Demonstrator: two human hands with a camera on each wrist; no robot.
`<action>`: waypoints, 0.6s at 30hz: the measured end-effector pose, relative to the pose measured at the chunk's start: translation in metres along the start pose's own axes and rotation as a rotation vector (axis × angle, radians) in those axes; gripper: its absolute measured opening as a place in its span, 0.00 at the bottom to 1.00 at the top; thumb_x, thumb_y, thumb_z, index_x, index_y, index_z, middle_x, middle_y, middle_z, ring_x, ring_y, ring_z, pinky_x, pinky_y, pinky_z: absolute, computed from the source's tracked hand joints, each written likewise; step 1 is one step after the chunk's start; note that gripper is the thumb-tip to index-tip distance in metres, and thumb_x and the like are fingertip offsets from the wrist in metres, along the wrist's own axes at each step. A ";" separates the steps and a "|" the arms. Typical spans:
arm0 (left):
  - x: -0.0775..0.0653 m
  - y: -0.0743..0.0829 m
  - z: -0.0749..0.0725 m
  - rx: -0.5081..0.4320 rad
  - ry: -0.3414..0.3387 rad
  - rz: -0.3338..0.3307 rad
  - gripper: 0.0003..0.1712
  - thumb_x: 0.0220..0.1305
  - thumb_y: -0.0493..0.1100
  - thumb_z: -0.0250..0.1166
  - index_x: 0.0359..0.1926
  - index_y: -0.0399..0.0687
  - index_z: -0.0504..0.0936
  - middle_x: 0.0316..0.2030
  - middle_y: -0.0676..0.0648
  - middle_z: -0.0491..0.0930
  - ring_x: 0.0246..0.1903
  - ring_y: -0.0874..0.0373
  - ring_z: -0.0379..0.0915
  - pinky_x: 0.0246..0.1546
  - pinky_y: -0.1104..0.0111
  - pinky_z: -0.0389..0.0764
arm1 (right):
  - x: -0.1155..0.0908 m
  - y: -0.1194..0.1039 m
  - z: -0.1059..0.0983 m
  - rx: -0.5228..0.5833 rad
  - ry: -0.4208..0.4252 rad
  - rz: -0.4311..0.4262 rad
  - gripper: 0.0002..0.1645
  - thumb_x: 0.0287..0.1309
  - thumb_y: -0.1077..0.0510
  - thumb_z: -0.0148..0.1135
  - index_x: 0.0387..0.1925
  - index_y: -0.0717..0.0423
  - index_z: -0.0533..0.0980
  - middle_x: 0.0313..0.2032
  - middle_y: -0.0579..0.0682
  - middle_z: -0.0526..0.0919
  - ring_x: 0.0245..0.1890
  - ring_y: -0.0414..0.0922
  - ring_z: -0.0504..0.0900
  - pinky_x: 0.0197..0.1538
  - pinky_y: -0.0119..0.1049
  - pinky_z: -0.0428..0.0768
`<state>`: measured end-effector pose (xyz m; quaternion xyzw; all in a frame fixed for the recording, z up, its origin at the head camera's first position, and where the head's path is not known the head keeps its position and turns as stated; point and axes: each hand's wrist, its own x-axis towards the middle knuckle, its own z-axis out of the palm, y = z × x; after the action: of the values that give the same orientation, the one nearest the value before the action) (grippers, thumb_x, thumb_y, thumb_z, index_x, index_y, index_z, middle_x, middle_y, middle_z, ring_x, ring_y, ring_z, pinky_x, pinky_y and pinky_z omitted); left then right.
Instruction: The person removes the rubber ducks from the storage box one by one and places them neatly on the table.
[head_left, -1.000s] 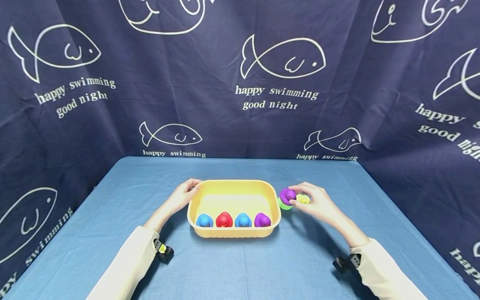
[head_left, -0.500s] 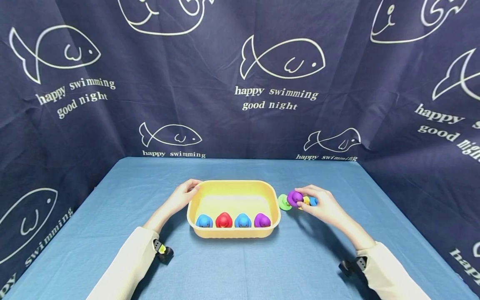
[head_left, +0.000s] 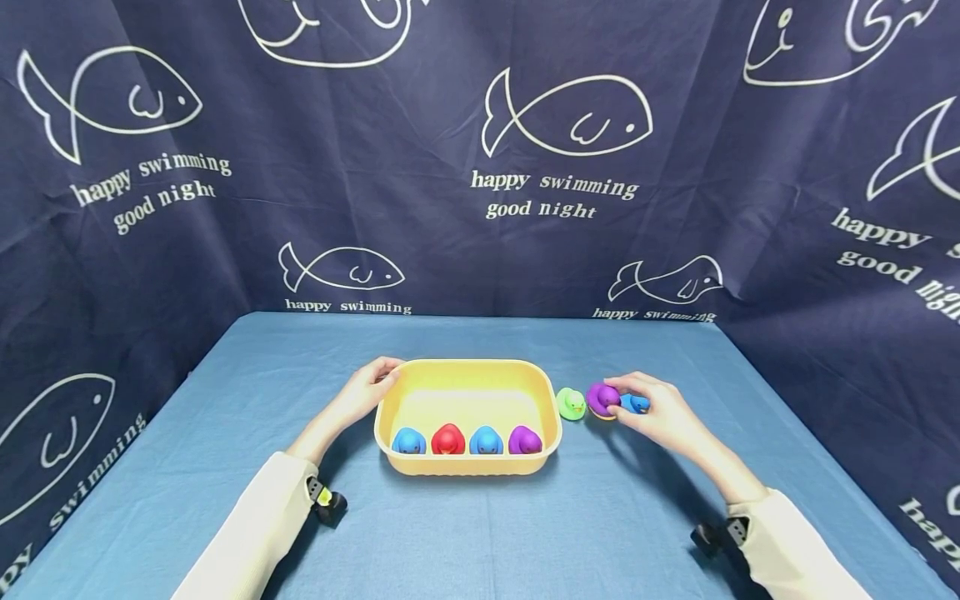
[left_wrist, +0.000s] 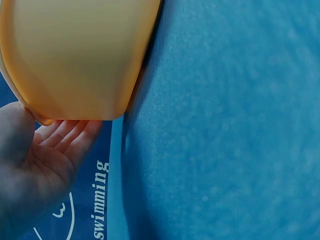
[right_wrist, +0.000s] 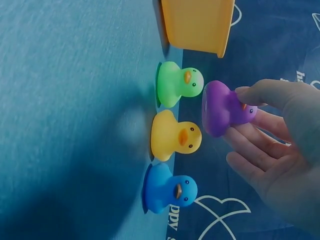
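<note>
My right hand point(head_left: 656, 408) pinches a purple rubber duck point(right_wrist: 218, 110) between thumb and fingers. It holds the duck in the air, above the row on the table: a green duck point(right_wrist: 170, 85), a yellow duck point(right_wrist: 165, 135) and a blue duck point(right_wrist: 161, 187). In the head view the held duck hides nearly all of the yellow one. At the left end of a yellow plastic basin point(head_left: 468, 464), my left hand point(head_left: 369, 385) grips the rim, thumb at the edge and fingers against the outer wall. Several ducks, blue, red and purple point(head_left: 525, 440), sit along the basin's near side.
Blue cloth point(head_left: 480, 542) covers the table. Dark blue curtains point(head_left: 450, 208) with white fish prints rise behind it and at both sides. The green duck stands close to the basin's right wall. A small black camera point(head_left: 707, 540) hangs at the right wrist.
My right hand has carried the purple duck rightward, from over the green duck to over the yellow one. The green duck now shows fully. My left hand and the basin have stayed put.
</note>
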<state>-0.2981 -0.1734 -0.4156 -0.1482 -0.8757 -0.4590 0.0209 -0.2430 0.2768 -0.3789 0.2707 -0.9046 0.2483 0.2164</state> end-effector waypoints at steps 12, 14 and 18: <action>0.000 0.001 0.000 -0.001 0.004 0.004 0.18 0.69 0.43 0.53 0.54 0.37 0.74 0.47 0.38 0.80 0.46 0.48 0.76 0.48 0.59 0.77 | -0.005 0.007 -0.008 -0.018 0.046 -0.027 0.22 0.39 0.66 0.74 0.42 0.59 0.82 0.37 0.50 0.84 0.40 0.49 0.80 0.45 0.21 0.70; 0.000 0.001 0.000 -0.004 0.003 0.004 0.18 0.69 0.43 0.53 0.54 0.37 0.74 0.47 0.38 0.80 0.46 0.48 0.77 0.48 0.59 0.77 | -0.006 0.008 -0.009 -0.027 0.047 -0.026 0.22 0.39 0.66 0.74 0.42 0.59 0.81 0.37 0.50 0.84 0.39 0.49 0.80 0.45 0.21 0.70; 0.000 0.001 0.000 -0.006 -0.001 0.002 0.18 0.69 0.43 0.53 0.54 0.37 0.74 0.48 0.38 0.80 0.46 0.48 0.77 0.48 0.59 0.77 | -0.007 0.011 -0.011 -0.035 0.040 -0.013 0.22 0.39 0.66 0.73 0.42 0.59 0.81 0.37 0.50 0.84 0.40 0.49 0.80 0.44 0.22 0.70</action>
<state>-0.2974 -0.1728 -0.4145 -0.1493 -0.8742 -0.4616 0.0203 -0.2412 0.2932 -0.3777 0.2676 -0.9026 0.2361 0.2406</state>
